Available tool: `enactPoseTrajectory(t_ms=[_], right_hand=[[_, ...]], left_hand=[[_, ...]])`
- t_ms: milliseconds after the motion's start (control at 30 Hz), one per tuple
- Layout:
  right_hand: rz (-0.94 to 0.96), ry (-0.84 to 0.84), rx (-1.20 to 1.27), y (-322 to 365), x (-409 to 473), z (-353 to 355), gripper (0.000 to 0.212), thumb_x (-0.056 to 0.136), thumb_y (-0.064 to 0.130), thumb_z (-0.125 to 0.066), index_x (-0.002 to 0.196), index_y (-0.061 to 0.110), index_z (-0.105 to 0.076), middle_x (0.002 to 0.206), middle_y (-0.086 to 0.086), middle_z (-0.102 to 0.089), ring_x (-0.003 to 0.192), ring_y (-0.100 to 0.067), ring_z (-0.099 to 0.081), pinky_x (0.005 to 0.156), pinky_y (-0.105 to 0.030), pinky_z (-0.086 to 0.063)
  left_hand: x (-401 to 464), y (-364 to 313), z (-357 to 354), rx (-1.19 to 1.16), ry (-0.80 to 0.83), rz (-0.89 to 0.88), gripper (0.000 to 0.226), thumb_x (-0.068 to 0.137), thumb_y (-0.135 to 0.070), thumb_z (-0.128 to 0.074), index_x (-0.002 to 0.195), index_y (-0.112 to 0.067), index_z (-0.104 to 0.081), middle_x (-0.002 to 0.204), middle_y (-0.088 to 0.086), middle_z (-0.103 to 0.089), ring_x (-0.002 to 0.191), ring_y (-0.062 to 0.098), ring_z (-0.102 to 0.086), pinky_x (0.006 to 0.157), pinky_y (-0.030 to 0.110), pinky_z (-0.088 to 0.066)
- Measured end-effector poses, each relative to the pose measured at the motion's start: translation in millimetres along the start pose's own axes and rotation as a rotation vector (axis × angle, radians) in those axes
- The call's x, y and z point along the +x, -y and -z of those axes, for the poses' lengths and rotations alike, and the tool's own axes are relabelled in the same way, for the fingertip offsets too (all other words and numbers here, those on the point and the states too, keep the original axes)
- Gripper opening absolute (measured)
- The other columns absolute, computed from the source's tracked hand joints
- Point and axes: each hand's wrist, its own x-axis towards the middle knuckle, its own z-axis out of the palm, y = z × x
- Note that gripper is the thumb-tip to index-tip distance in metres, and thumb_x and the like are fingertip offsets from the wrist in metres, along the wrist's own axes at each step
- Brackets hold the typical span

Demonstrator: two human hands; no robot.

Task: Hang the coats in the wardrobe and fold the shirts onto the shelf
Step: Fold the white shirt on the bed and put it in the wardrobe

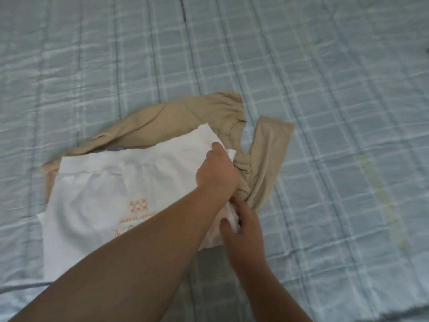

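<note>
Left forearm [130, 259] crosses the lower foreground from the bottom left corner toward the centre, bare to the wrist. Left hand [217, 174], at its far end, is curled over the right edge of the white shirt [99, 205], fingers bunching the cloth where a small white corner shows past the knuckles. Right hand [243, 231], just below and beside the left, pinches a fold of the same white cloth between thumb and fingers; the two hands nearly touch. The white shirt lies flat on the bedspread [336, 112], orange print [138, 205] facing up and reading upside down from this view; its left and near edges are straight, its right edge gathered under the hands. Beneath it lies a tan shirt [176, 117], which shows beyond the white shirt's far edge and to the right, with one sleeve [267, 159] running out toward the right and the neck opening visible beside the left hand. A sliver of blue-grey cloth [113, 148] shows between the two garments at the far left. The checked pale-blue bedspread extends widely on all sides, with most open surface to the right and beyond the garments.
</note>
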Motion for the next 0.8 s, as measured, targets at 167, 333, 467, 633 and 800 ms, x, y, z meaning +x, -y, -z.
enactPoseTrajectory(t_ms=[167, 333, 467, 633, 800], right_hand=[[0.204, 0.046, -0.099, 34, -27, -31, 0.062, 0.078, 0.013, -0.062, 0.126, 0.047, -0.043, 0.119, 0.018, -0.044, 0.11, 0.014, -0.042, 0.094, -0.005, -0.031], [0.315, 0.233, -0.188, 76, -66, -93, 0.071, 0.083, 0.012, -0.062, 0.146, 0.033, -0.037, 0.123, 0.021, -0.032, 0.115, 0.004, -0.039, 0.105, -0.017, -0.032], [0.382, 0.365, -0.253, 103, -98, -146, 0.077, 0.079, 0.012, -0.056, 0.148, 0.033, -0.031, 0.12, 0.022, -0.028, 0.114, 0.001, -0.04, 0.105, -0.018, -0.036], [0.461, 0.486, -0.347, 115, -130, -209, 0.081, 0.078, 0.012, -0.053, 0.151, 0.032, -0.024, 0.124, 0.018, -0.023, 0.118, -0.003, -0.038, 0.104, -0.02, -0.038], [0.505, 0.53, -0.489, 105, -148, -259, 0.081, 0.083, 0.014, -0.055, 0.152, 0.032, -0.017, 0.129, 0.014, -0.024, 0.122, -0.009, -0.037, 0.101, -0.021, -0.041]], left_hand=[[9, 54, 68, -0.461, 0.02, 0.164, 0.036, 0.082, -0.031, -0.065, 0.11, -0.01, -0.056, 0.094, 0.0, -0.061, 0.087, 0.02, -0.06, 0.071, 0.03, -0.043], [-5, 145, 145, -0.84, 0.049, 0.248, 0.03, 0.075, -0.013, -0.068, 0.105, -0.02, -0.069, 0.1, 0.003, -0.071, 0.093, 0.024, -0.068, 0.071, 0.034, -0.054], [-23, 221, 191, -1.036, 0.023, 0.286, 0.038, 0.075, -0.006, -0.07, 0.1, -0.033, -0.067, 0.098, 0.005, -0.072, 0.086, 0.024, -0.07, 0.064, 0.029, -0.052], [-35, 299, 221, -1.109, 0.043, 0.246, 0.064, 0.062, -0.004, -0.065, 0.121, -0.03, -0.064, 0.11, 0.009, -0.071, 0.098, 0.029, -0.07, 0.082, 0.04, -0.057], [-34, 359, 228, -1.064, 0.109, 0.259, 0.082, 0.073, 0.011, -0.056, 0.121, -0.055, -0.058, 0.128, -0.007, -0.063, 0.111, 0.02, -0.063, 0.095, 0.041, -0.052]])
